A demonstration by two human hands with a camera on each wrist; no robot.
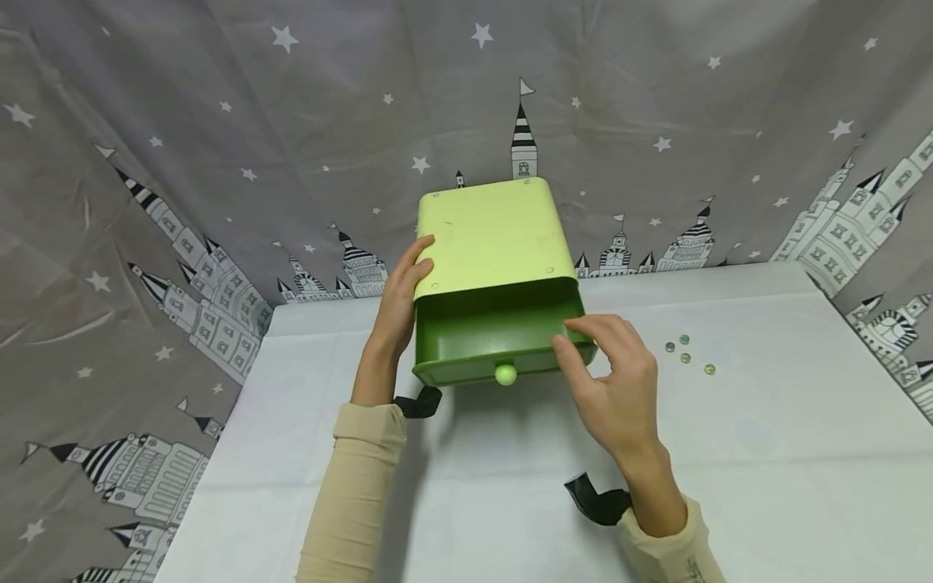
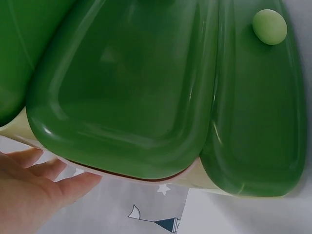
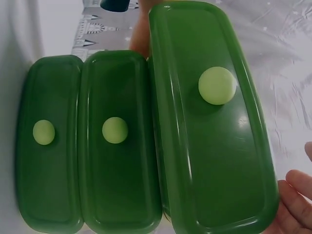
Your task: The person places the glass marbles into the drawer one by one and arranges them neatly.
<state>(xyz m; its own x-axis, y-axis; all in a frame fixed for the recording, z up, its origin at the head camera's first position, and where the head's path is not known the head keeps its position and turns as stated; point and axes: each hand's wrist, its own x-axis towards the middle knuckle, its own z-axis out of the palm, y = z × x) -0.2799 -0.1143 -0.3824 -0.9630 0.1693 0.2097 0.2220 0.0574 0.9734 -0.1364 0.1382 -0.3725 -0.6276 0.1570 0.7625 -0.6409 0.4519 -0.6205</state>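
Observation:
A small cabinet [image 1: 490, 235] with a pale yellow shell stands on the table, its top green drawer [image 1: 459, 374] pulled partway out. That drawer carries a round light green knob [image 1: 505, 374], and its green inside shows. Below it, the right wrist view has two pushed-in drawers [image 3: 119, 185] with matching knobs. My left hand [image 1: 399, 295] rests along the cabinet's left side, fingers extended against the shell. Over the drawer's right front corner is my right hand [image 1: 618, 380], thumb and forefinger apart and gently bent, fingertips right at the rim.
Several small shiny round pieces [image 1: 685, 358] lie on the white tablecloth [image 1: 729, 502] to the right of the cabinet. A grey curtain [image 1: 328, 97] printed with castles and stars hangs behind and along the sides. Black wrist-worn devices [image 1: 599, 500] stick out by both wrists.

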